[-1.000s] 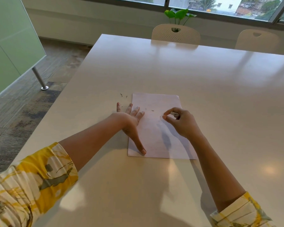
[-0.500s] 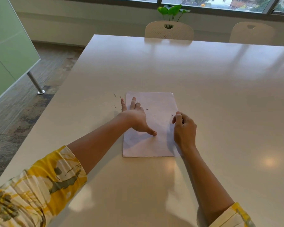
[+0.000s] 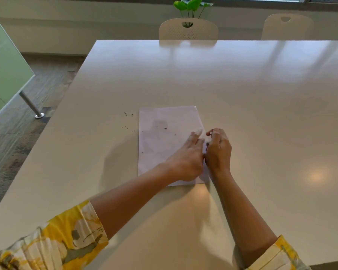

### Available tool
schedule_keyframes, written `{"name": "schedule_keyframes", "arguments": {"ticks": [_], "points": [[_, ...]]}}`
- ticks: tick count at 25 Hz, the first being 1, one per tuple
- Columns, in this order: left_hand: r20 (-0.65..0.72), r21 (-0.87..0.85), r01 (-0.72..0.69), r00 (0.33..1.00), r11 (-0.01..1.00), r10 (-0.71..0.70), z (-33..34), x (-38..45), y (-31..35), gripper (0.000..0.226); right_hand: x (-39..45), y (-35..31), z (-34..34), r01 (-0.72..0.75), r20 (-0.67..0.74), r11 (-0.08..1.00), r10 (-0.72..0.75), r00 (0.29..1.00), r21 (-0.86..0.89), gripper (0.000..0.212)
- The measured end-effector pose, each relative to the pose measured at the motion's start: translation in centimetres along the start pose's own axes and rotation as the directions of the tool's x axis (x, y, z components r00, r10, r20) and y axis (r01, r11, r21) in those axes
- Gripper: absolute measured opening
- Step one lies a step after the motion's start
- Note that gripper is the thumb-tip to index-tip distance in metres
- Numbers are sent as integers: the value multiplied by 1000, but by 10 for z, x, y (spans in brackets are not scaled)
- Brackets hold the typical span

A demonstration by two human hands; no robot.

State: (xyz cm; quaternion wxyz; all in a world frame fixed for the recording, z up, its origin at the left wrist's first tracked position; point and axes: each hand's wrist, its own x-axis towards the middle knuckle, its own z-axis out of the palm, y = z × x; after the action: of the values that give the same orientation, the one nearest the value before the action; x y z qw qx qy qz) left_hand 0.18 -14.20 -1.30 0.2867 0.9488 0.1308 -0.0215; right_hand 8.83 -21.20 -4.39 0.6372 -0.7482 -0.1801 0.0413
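Note:
A white sheet of paper [image 3: 164,141] lies flat on the pale table [image 3: 242,94], long side running away from me. My left hand [image 3: 187,158] reaches across the sheet and rests on its right part, fingers fairly straight and pointing away. My right hand [image 3: 218,148] sits at the paper's right edge, touching the left hand, with its fingers curled inward. Whether those fingers pinch the edge or some small thing is hidden. Small dark crumbs [image 3: 160,127] dot the sheet.
More dark crumbs [image 3: 128,121] lie on the table just left of the paper. Two beige chairs [image 3: 187,29] stand at the far edge, with a green plant [image 3: 191,5] behind them. The table's left edge drops to the floor near a metal leg [image 3: 30,106].
My left hand has slid from the paper's left side across to its right edge. My right hand stayed at that edge and curled its fingers. The camera has tilted slightly.

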Motion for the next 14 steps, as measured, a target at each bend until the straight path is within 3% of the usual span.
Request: {"name": "schedule_keyframes", "arguments": {"ticks": [3, 6, 9, 14], "points": [[-33, -184, -109, 994, 977, 105, 12, 4, 7, 71, -1, 0, -3, -19, -32, 993, 23, 999, 116, 31], [12, 96, -78, 997, 992, 77, 20, 10, 0, 68, -1, -2, -4, -29, -34, 989, 34, 999, 147, 33], [9, 344, -53, 999, 937, 53, 23, 15, -10, 65, -2, -3, -4, -13, 28, 993, 10, 1000, 117, 32], [-64, 350, 91, 995, 932, -74, 5, 14, -46, 67, -1, 0, 1, 105, 140, 993, -96, 986, -55, 26]]}}
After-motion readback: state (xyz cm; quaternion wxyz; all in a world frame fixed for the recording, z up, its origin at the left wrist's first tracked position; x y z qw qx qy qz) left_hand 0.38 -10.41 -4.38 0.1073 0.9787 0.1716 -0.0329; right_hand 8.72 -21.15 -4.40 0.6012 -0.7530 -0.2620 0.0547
